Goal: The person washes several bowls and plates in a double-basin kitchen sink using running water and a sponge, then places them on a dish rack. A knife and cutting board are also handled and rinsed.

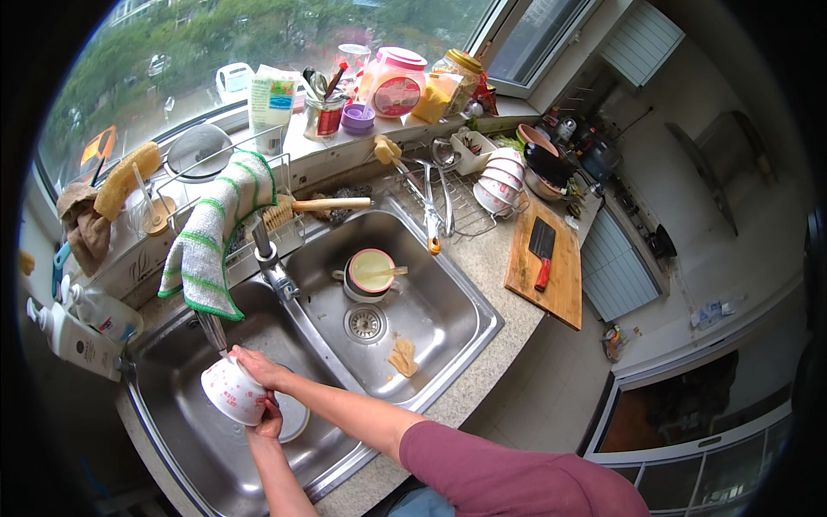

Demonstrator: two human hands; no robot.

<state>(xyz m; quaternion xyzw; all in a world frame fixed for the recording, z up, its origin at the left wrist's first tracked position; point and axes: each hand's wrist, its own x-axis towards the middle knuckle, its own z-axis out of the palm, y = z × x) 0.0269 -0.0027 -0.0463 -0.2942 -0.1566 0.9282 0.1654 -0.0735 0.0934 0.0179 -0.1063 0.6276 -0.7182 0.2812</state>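
Observation:
Below the faucet spout (212,331), over the left basin of a steel double sink, a white bowl with a red pattern (231,390) is tilted between both hands. My right hand (257,369) grips its upper rim side; my left hand (267,420) holds it from the lower side, fingers partly hidden. Under the hands a round, plate-like thing (294,413) lies partly hidden in the basin. A white towel with green stripes (210,242) hangs over the faucet. In the right basin sit a cup with a pink rim (371,270), a utensil in it, and a tan scrap or cloth (403,357).
Pump bottles (84,346) stand left of the sink. Behind it are a wire rack with a wooden-handled brush (329,203) and a strainer (199,152). Right of the sink, stacked bowls (501,181) stand near a wooden cutting board (555,284) bearing a red-handled cleaver (543,245).

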